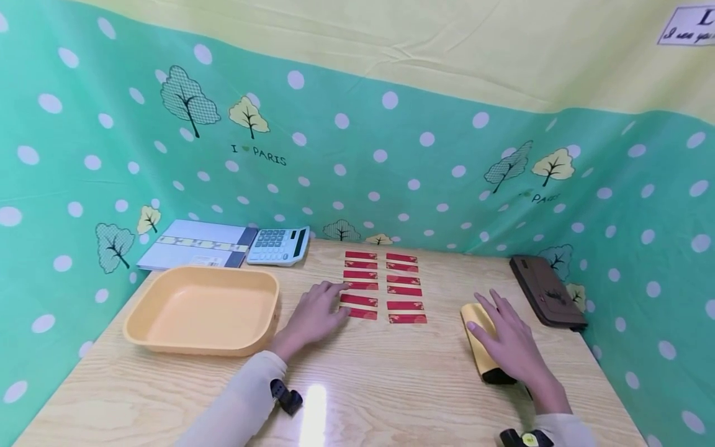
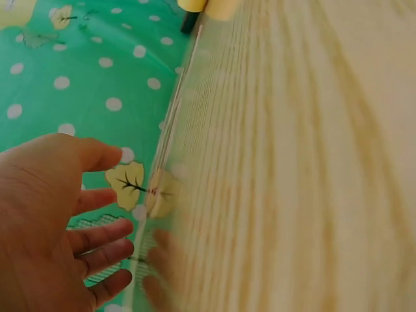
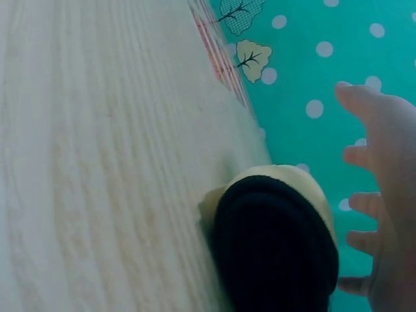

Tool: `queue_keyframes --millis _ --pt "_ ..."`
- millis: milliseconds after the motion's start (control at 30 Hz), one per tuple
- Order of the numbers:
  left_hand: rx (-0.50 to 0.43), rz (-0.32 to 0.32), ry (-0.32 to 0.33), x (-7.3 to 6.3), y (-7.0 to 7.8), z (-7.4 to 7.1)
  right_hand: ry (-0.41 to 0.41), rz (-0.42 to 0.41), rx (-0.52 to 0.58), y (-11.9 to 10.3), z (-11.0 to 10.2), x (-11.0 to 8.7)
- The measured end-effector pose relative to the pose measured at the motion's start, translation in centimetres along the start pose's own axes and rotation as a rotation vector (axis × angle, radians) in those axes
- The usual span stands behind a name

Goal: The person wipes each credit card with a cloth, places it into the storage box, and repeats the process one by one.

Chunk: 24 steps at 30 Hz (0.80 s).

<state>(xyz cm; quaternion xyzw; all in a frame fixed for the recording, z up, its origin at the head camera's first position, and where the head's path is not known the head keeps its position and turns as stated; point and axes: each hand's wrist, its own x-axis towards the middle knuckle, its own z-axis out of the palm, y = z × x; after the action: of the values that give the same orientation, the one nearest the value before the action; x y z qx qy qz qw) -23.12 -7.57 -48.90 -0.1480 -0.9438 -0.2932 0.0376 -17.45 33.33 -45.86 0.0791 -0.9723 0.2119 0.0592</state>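
Observation:
My left hand point(image 1: 317, 313) is beside the left column of red strips point(image 1: 360, 274), its fingertips right at the strips' left ends. A second column of red strips point(image 1: 404, 290) with gold print lies to the right. In the left wrist view the same hand point(image 2: 45, 214) shows spread, relaxed fingers with nothing in them. My right hand point(image 1: 508, 338) overlaps a yellow case point(image 1: 481, 358) with a black end, which lies on the table. Seen from the right wrist, that black end point(image 3: 273, 247) faces the camera, while the right hand point(image 3: 393, 175) has its fingers apart and holds nothing.
A peach plastic tray point(image 1: 201, 347) stands on the left. Behind it are a light blue calculator point(image 1: 287, 250) and a white-and-blue folder point(image 1: 190, 231). At the far right lies a brown wallet point(image 1: 544, 292). Green dotted cloth point(image 1: 335, 167) surrounds the wooden table point(image 1: 380, 391).

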Motion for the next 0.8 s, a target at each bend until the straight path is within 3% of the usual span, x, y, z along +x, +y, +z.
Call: queue_keyframes --millis 200,500,800 --pt "-0.023 0.008 0.017 0.2 -0.8 0.4 -0.001 0.034 0.033 0.4 0.5 -0.4" --pt "-0.156 -0.091 0.005 0.9 -1.6 1.0 -0.008 0.076 0.088 0.9 1.2 -0.7" --pt "-0.145 -0.086 -0.006 1.1 -2.0 1.2 0.018 0.092 0.09 1.5 2.0 -0.9"
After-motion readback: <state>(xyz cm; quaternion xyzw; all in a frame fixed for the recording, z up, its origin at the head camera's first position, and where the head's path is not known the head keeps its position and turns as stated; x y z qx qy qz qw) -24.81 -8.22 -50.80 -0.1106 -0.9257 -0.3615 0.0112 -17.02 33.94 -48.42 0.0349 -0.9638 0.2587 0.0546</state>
